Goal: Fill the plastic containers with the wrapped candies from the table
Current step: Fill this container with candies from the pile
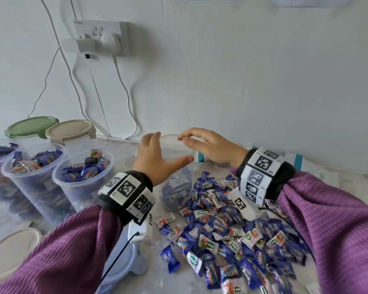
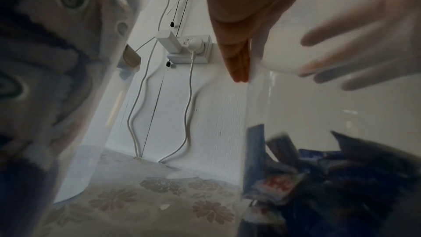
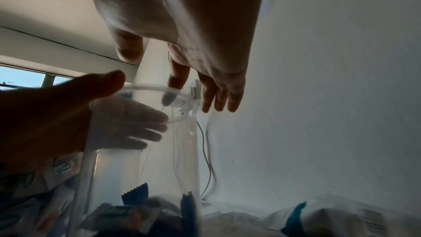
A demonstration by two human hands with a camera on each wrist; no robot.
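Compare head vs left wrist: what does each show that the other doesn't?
Head only: the loose pile of wrapped candies on the table, three filled containers at left, green lid and beige lid behind them, purple sleeves.

Left wrist only: floral tablecloth close up; candies inside the container, seen through its wall.

Both: clear container, left hand against it, right hand open above its rim, wall socket with cables.

Wall socket [image 1: 102, 37] with white cables [image 1: 123, 85]
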